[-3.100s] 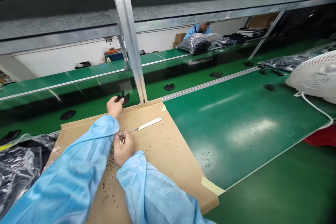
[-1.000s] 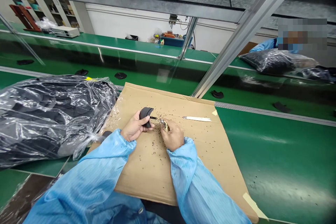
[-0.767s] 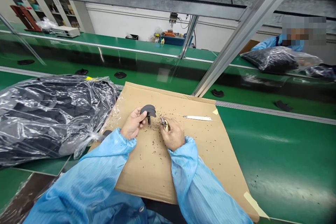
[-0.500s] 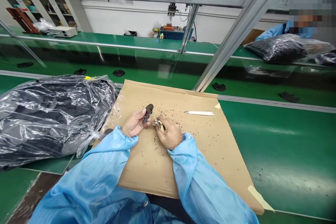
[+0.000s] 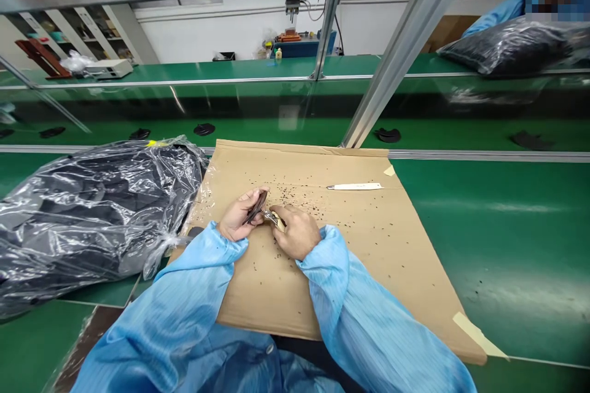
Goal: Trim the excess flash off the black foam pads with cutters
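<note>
My left hand (image 5: pixel 238 217) is closed on a thin, dark, curved piece (image 5: pixel 256 207), seen nearly edge-on and tilted; its exact kind cannot be made out. My right hand (image 5: pixel 297 232) grips small cutting pliers (image 5: pixel 271 217) with metal jaws and cream handles. The jaws point left and meet or nearly meet the lower edge of the dark piece. Both hands are above a brown cardboard sheet (image 5: pixel 267 295), strewn with tiny dark scraps (image 5: pixel 290 196). Beyond my right hand, a slim white-handled tool (image 5: pixel 354 186) lies on the cardboard.
A large clear bag of dark parts (image 5: pixel 96 215) lies on the left. An aluminium post (image 5: pixel 391 61) slants up behind the cardboard. Black pieces (image 5: pixel 204 129) rest on the green belt (image 5: pixel 258 129) beyond. At the far right are another bag (image 5: pixel 507 46) and a co-worker's blue sleeve (image 5: pixel 495 15).
The dark piece has turned from its flat side to nearly edge-on in my left hand. The pliers have moved left and up to it. The camera view has shifted slightly.
</note>
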The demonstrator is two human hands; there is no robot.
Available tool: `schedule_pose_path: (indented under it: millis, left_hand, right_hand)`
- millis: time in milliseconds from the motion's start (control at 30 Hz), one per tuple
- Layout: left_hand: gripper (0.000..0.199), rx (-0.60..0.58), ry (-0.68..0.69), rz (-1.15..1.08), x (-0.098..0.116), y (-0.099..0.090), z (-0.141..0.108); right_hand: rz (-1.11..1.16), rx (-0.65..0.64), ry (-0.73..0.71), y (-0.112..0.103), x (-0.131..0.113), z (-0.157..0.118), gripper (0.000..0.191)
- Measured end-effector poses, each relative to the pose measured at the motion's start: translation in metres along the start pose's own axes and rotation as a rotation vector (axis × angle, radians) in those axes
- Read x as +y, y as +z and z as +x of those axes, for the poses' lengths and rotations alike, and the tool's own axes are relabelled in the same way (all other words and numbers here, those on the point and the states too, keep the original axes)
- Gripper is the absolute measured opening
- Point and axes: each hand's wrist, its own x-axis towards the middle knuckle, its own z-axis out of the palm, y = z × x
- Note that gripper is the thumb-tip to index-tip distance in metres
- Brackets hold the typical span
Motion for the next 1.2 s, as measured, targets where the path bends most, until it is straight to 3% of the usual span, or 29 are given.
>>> schedule_pose_path:
  millis: [300,700,800,1033,1133,1200]
  left_hand:
    - [0.036,0.024,0.022,0.023,-0.003,0.000,0.000]
    - [0.046,0.018,0.042,0.017,-0.007,-0.001,0.003]
    - [0.047,0.038,0.087,-0.019,-0.007,0.001,0.006]
    - [0.048,0.094,0.237,-0.089,-0.010,0.001,0.015]
    - [0.040,0.125,0.320,-0.048,-0.013,0.001,0.019]
    - [0.037,0.130,0.336,0.034,-0.014,0.000,0.020]
  right_hand:
    - [-0.028,-0.151,0.033,-0.010,-0.005,0.002,0.032]
    - [-0.062,-0.213,0.043,-0.011,-0.006,0.003,0.031]
    - [0.031,-0.101,0.002,-0.006,0.002,0.002,0.032]
    - [0.115,0.460,-0.044,0.002,0.033,0.006,0.036]
    - [0.135,0.712,-0.054,-0.004,0.025,0.007,0.033]
    - [0.150,0.774,-0.107,-0.011,0.006,0.009,0.027]
